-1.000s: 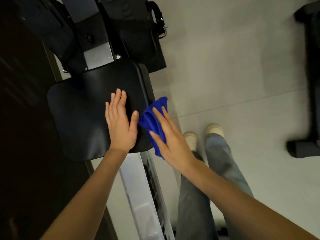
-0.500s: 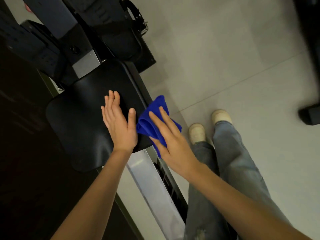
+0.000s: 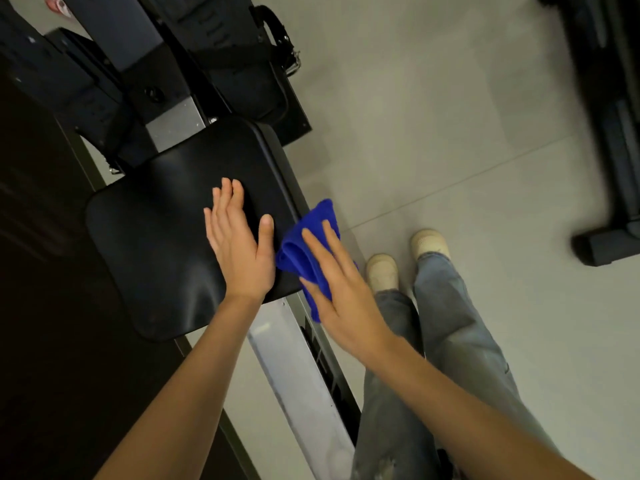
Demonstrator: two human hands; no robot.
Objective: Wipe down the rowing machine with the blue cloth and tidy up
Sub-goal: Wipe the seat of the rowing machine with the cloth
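A person's left hand [image 3: 239, 247] lay flat, fingers spread wide, on the black padded seat [image 3: 156, 237] of the rowing machine [image 3: 194, 109], near its 3 o'clock edge. At 3 o'clock from that hand, the right hand [image 3: 341, 296] pressed the bunched blue cloth [image 3: 304, 251] open-palmed against the seat's side, fingers extended over the fabric. The silver rail [image 3: 294, 386] ran toward 5 o'clock, beside jeans [image 3: 450, 341] and pale shoes [image 3: 382, 271] on the tiled floor [image 3: 433, 116].
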